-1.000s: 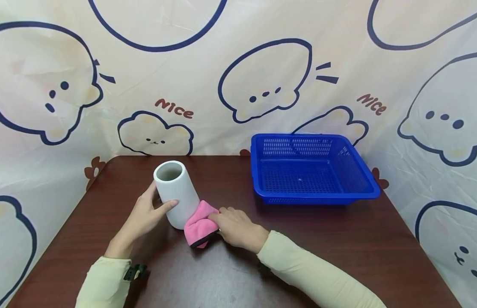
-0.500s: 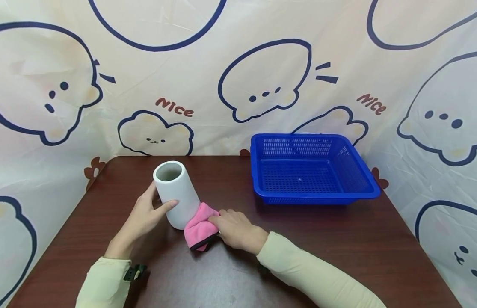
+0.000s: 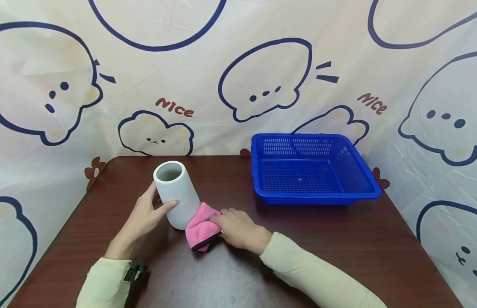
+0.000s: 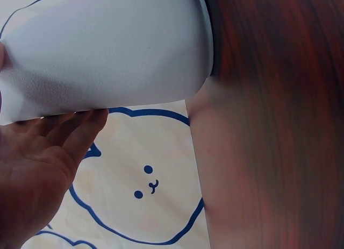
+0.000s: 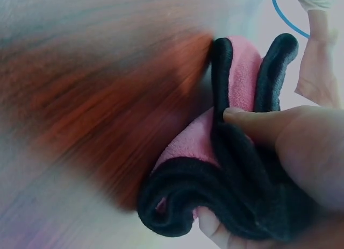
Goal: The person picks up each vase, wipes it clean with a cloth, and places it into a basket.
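A white vase [image 3: 180,194] with a round open mouth stands on the left half of the table. My left hand [image 3: 146,214] grips its left side, thumb across the front and fingers behind. In the left wrist view, the fingertips of that hand [image 4: 45,171] touch the vase's matte wall [image 4: 118,55]. My right hand [image 3: 242,231] pinches a folded pink cloth [image 3: 201,226] with black edging, which lies against the vase's lower right side. The right wrist view has the thumb over the bunched cloth [image 5: 244,77]; part of the fingers is hidden behind it.
A blue plastic basket [image 3: 317,196] with mesh walls stands at the back right of the dark brown wooden table [image 3: 338,239]. A patterned curtain [image 3: 207,77] with cartoon outlines closes off the back and both sides.
The cloth and my right hand have shifted very slightly to the right and toward me, the cloth's lower edge folding a little differently. My left hand and the vase have stayed put.
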`<state>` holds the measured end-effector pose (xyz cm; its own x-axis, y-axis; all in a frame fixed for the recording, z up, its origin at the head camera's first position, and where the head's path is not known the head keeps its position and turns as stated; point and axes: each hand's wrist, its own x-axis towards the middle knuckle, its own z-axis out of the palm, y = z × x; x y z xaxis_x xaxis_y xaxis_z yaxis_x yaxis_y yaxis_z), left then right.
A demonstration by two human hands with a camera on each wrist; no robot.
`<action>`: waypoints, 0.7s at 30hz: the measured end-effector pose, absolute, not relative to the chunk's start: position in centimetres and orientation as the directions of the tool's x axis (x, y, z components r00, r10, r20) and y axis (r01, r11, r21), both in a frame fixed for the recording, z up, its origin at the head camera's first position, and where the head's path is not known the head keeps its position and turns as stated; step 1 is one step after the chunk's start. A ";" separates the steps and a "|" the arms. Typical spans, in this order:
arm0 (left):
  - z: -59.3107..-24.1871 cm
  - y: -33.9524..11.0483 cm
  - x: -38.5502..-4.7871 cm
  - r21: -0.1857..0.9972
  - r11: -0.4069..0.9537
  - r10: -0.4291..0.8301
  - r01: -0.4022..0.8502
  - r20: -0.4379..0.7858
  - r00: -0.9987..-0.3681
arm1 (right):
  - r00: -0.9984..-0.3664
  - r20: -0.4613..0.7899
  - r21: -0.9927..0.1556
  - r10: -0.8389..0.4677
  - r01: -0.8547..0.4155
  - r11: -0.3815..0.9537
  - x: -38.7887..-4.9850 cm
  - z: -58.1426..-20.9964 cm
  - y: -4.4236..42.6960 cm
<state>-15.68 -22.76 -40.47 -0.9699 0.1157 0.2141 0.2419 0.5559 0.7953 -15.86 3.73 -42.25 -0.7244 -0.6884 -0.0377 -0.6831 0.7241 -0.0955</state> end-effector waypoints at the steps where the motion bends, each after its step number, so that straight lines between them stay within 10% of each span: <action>1: -40.5 -22.8 -15.7 0.794 0.557 0.115 0.242 0.215 -0.970 | -0.724 -0.035 -0.099 -0.689 -0.684 0.723 -15.9 -42.2 3.8; 21: -40.5 -22.8 -15.7 0.796 0.557 0.111 0.236 0.210 -0.971 | -0.723 0.015 -0.110 -0.691 -0.688 0.717 -15.5 -40.6 5.6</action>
